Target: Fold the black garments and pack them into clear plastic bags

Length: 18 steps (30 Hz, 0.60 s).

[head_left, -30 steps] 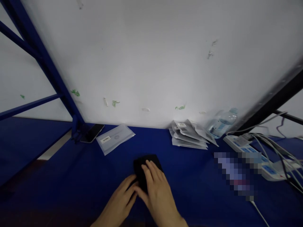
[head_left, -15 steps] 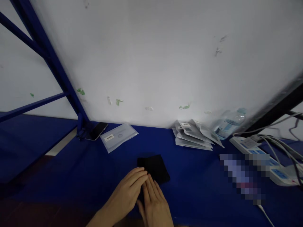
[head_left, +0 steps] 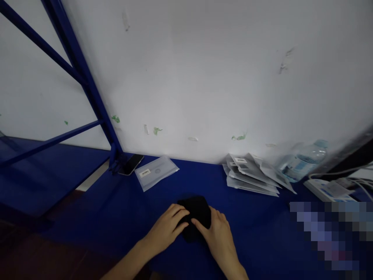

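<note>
A small black folded piece, seemingly cloth [head_left: 197, 208], lies on the blue tabletop [head_left: 157, 206] in front of me. My left hand [head_left: 166, 227] grips its left edge, thumb and fingers bent onto it. From the right side, my right hand [head_left: 219, 235] holds it too, the thumb lying across its top and the fingers around the far right edge. Its underside is hidden, and the dark surface shows little detail.
Behind, by the wall, are a clear zip pouch [head_left: 157, 172], a phone [head_left: 131, 164], a stack of similar pouches [head_left: 253, 175] and a plastic bottle [head_left: 304, 161]. A power strip [head_left: 326, 189] with cables sits at right, near a blurred-out patch. A blue metal frame [head_left: 93, 93] rises at left.
My hands were together, flat over the near part of the black piece. Now they are apart, gripping its two sides, and it looks more compact. The view has shifted left.
</note>
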{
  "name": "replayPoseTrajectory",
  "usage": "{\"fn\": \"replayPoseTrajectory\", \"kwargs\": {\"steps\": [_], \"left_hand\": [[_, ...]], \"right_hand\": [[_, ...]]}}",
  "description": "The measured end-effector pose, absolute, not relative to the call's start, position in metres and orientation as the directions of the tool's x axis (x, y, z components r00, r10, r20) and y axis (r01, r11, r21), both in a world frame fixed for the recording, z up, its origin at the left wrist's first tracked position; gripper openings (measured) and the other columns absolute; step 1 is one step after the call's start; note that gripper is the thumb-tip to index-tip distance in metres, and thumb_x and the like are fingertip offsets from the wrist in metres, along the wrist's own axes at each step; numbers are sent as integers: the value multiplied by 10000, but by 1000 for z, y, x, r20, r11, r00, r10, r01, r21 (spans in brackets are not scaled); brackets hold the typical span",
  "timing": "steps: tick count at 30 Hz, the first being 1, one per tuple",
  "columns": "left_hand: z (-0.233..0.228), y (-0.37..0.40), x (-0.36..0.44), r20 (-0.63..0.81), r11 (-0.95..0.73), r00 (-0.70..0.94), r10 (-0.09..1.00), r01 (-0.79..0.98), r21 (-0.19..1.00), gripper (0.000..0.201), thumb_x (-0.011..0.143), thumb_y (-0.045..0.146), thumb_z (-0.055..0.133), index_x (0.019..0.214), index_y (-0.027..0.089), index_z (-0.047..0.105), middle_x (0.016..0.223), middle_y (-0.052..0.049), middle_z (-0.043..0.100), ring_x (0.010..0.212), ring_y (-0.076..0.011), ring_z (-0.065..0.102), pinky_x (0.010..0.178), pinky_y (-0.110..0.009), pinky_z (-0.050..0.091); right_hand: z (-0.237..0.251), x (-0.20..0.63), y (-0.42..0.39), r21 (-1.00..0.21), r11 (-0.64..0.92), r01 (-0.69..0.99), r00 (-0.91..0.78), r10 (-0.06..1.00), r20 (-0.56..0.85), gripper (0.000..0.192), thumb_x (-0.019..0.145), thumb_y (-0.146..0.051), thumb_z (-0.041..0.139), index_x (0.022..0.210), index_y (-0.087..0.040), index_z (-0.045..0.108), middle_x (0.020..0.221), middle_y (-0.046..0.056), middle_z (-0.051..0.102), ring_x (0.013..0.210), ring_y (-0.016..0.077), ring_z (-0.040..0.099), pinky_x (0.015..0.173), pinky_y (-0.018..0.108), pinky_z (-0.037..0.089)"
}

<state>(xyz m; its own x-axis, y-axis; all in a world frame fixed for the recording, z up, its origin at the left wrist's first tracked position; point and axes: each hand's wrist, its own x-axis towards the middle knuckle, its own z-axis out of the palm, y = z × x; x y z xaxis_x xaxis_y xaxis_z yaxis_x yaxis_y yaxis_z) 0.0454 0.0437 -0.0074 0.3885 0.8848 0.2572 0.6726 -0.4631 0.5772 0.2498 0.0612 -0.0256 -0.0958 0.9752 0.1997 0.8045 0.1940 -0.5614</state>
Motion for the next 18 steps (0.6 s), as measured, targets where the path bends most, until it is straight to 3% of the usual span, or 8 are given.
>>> {"fn": "replayPoseTrajectory", "kwargs": {"steps": [2,4,7,12,18], "left_hand": [[-2,66,26,268,-420,324,908,708,567,201,951,233,468,1098,247,604,1103,-31,630,1062,-192,554,977,-366,423],[5,97,-2,273,-282,146,951,771,571,181,932,247,458,1007,201,617,1050,-55,636,1047,-213,549,968,-384,404],[10,142,-43,229,-178,52,972,797,577,186,839,334,574,904,168,625,918,-66,646,880,-233,573,834,-369,446],[7,169,-70,108,-128,77,991,776,617,237,773,394,603,715,166,630,671,-5,631,677,-184,576,639,-260,411],[9,161,-59,50,-132,131,990,745,654,222,771,343,547,675,166,640,613,10,603,635,-168,539,603,-245,356]], "right_hand": [[-27,246,60,-575,192,795,-85,975,207,530,791,-517,635,1141,-121,604,986,134,695,926,308,639,809,446,508],[-27,245,58,-594,189,782,-75,975,212,525,784,-517,645,1124,-119,610,966,134,694,929,311,639,804,450,510],[-27,247,58,-616,187,765,-63,974,217,506,766,-509,669,1087,-120,625,935,133,693,913,312,645,786,446,517],[-28,248,60,-624,177,761,-48,975,218,508,747,-512,684,1068,-122,632,908,133,693,887,312,647,765,443,523],[-30,248,65,-633,160,757,-66,983,170,486,746,-518,675,1025,-123,637,899,132,687,901,326,635,797,484,508]]}}
